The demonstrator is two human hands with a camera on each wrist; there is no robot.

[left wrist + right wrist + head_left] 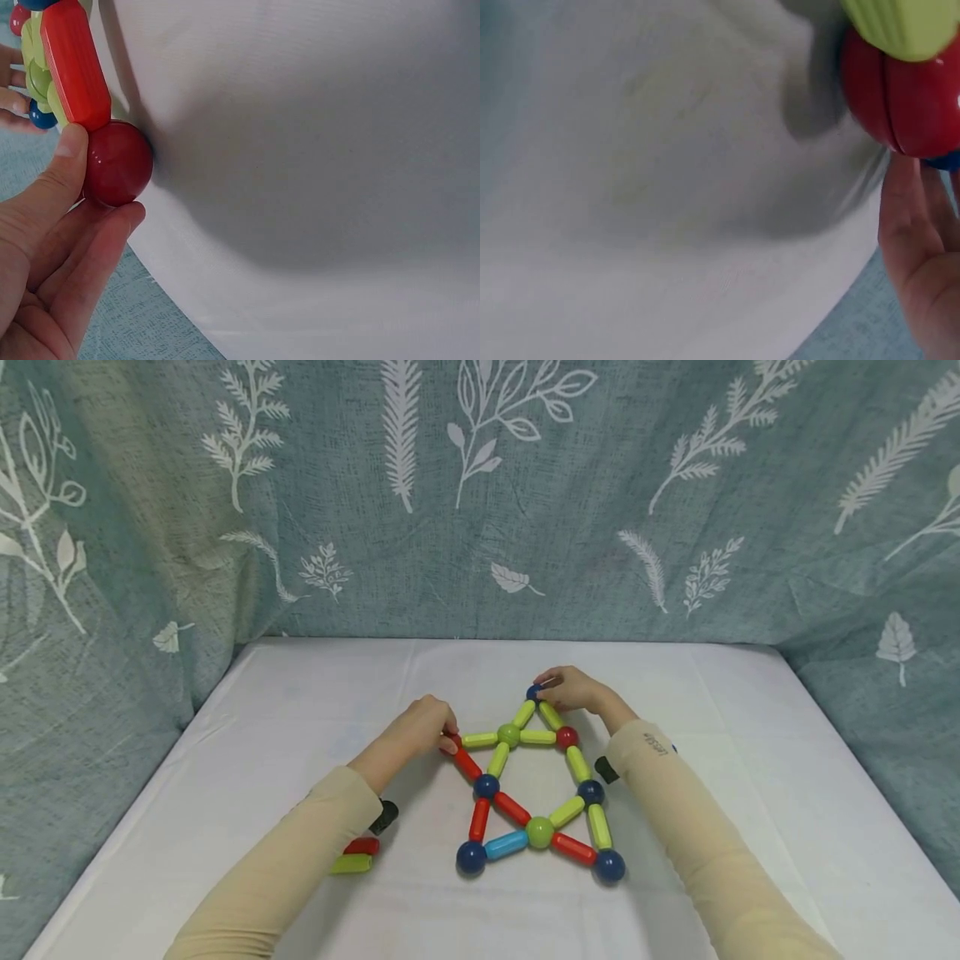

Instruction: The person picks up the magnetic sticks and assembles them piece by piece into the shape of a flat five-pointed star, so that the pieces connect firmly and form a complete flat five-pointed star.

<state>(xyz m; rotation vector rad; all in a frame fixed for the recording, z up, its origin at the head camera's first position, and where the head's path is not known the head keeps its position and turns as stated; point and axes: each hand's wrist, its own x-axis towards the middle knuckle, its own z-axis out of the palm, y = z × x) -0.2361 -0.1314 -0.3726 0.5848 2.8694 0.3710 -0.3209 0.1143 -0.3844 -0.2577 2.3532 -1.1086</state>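
A flat frame of coloured balls and rods lies on the white table, mostly yellow-green and red rods with one light blue rod point(507, 845). At its left corner my left hand point(416, 727) pinches a red ball point(118, 165) between thumb and fingers; a red rod point(73, 64) joins that ball. My right hand point(573, 689) grips the dark blue ball point(534, 692) at the far tip, where two yellow-green rods meet. Nearer to me, a second red ball point(567, 737) hides most of that grip in the right wrist view. Green ball point(540, 832) sits at the near middle.
Beside the left forearm lie a loose red rod point(362, 847) and a yellow-green rod point(351, 863), partly behind the sleeve. A blue-green leaf-patterned cloth point(450, 568) hangs behind the table's far edge. Dark wrist-worn pieces point(384, 817) show under both sleeves.
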